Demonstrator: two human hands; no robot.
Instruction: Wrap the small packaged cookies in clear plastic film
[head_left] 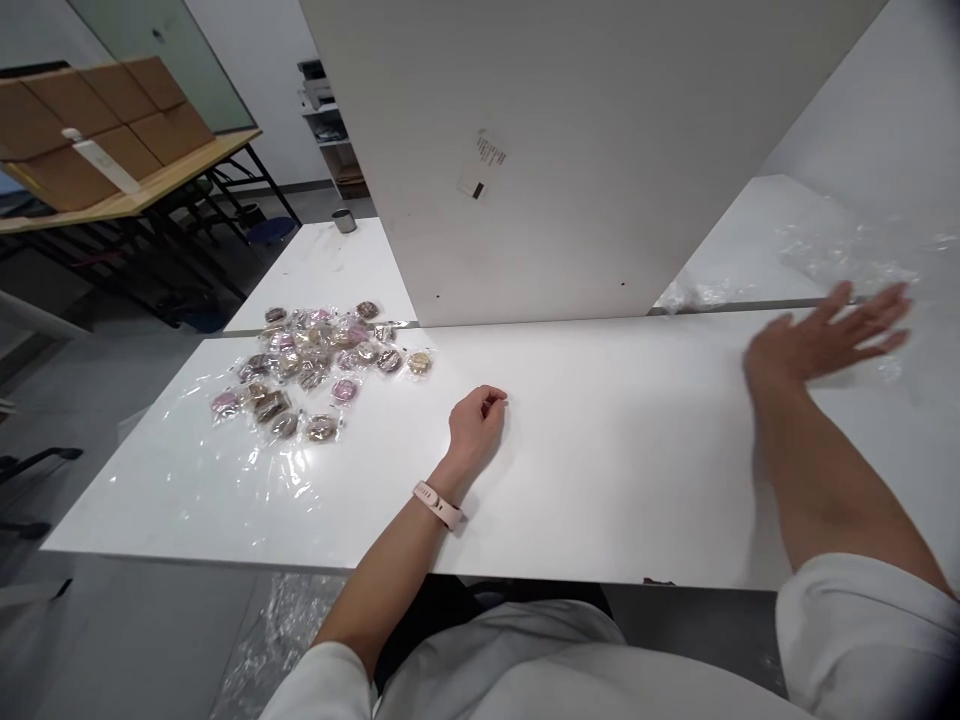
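Observation:
My left hand [477, 425], with a pale pink wristband [438, 505] behind it, rests on the white table [600, 470] with its fingers curled in; I see nothing in it. Over at the right, my right hand [836, 335] is open, its fingers spread, near a pile of clear plastic film [862, 245]. Whether it touches the film I cannot tell. To the left of my left hand lies a loose heap of small round pieces in clear wrappers [311, 350], brown, pink and tan. A single yellowish wrapped piece [420, 363] lies nearest to that hand.
A tall white panel [540, 150] stands along the table's far edge, with labels on it. Behind the heap, a second white table [330, 265] bears a grey cup [344, 221]. Cardboard boxes [112, 110] and a white bottle [105, 163] stand on a wooden table at the left.

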